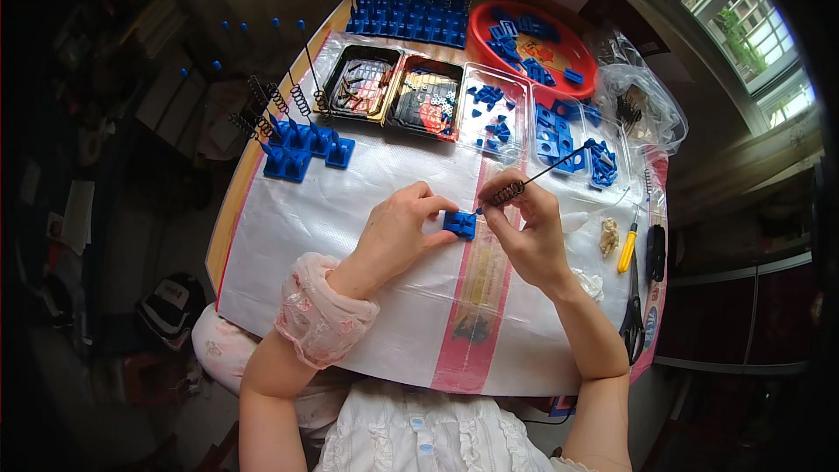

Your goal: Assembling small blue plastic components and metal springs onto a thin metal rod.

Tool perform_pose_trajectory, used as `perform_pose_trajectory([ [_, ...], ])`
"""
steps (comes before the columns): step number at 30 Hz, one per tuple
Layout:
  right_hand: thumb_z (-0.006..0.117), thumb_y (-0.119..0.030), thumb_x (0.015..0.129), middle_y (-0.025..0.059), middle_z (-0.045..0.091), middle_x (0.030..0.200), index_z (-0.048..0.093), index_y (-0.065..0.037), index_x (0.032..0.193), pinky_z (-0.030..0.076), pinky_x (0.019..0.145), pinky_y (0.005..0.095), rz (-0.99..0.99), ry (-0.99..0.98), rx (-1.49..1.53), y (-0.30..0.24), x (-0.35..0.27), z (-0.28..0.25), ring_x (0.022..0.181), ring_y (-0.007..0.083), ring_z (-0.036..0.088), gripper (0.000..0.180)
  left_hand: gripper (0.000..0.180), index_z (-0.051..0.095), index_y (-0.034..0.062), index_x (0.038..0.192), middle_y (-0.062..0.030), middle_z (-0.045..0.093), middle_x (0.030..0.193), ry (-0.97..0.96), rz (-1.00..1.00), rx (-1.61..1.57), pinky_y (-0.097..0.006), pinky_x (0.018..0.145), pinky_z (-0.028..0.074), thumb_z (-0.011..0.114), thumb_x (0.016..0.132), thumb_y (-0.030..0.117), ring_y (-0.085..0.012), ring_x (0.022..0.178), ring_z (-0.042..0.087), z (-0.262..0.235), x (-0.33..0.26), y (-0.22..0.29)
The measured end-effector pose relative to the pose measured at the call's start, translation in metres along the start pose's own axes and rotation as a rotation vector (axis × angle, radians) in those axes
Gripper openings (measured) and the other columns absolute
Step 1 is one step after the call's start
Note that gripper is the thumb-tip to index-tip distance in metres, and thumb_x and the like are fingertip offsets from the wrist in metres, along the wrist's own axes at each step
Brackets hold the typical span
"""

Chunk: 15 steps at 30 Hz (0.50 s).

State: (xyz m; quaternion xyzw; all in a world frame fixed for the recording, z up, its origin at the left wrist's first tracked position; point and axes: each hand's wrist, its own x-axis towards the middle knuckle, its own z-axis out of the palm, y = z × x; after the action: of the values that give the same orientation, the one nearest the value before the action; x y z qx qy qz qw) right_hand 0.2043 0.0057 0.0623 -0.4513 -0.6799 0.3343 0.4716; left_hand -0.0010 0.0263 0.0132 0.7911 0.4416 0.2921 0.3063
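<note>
My left hand (395, 229) pinches a small blue plastic base (461, 225) between thumb and fingers, just over the covered table. In my right hand (530, 225) is a thin black rod with a coil spring (507, 193) on it, gripped near the spring. The rod slants up to the right, and its far end overlaps the tray of small blue parts in view. Its lower end comes close to the blue base; whether the two touch I cannot tell.
Finished-looking blue bases with springs and rods (301, 150) stand at the left, more (411, 22) at the back. Behind my hands are black trays (384, 114), clear trays of blue parts (495, 114) and a red basin (584, 57). A yellow-handled screwdriver (627, 249) and black scissors (632, 323) lie right.
</note>
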Motion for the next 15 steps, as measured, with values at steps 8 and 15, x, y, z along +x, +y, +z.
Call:
perform_pose_trajectory([
  [8, 0.065, 0.007, 0.083, 0.0062, 0.07, 0.086, 0.068, 0.001, 0.098, 0.051, 0.072, 0.0288, 0.004, -0.007, -0.011, 0.0018, -0.0007, 0.0007, 0.078, 0.0126, 0.065, 0.016, 0.033, 0.079, 0.0161, 0.11, -0.0057, 0.064, 0.091, -0.013, -0.004, 0.006, -0.036, 0.077, 0.054, 0.088, 0.08, 0.023, -0.0225, 0.083, 0.067, -0.0003, 0.0006, 0.0],
  [15, 0.065, 0.007, 0.084, 0.0061, 0.07, 0.086, 0.068, 0.001, 0.098, 0.051, 0.072, 0.0288, 0.009, -0.005, -0.014, 0.0003, -0.0006, 0.0016, 0.078, 0.0126, 0.065, 0.016, 0.033, 0.079, 0.0162, 0.111, -0.006, 0.064, 0.091, -0.012, 0.0, 0.01, -0.036, 0.078, 0.054, 0.088, 0.079, 0.022, -0.0227, 0.084, 0.067, -0.0002, 0.0004, -0.001],
])
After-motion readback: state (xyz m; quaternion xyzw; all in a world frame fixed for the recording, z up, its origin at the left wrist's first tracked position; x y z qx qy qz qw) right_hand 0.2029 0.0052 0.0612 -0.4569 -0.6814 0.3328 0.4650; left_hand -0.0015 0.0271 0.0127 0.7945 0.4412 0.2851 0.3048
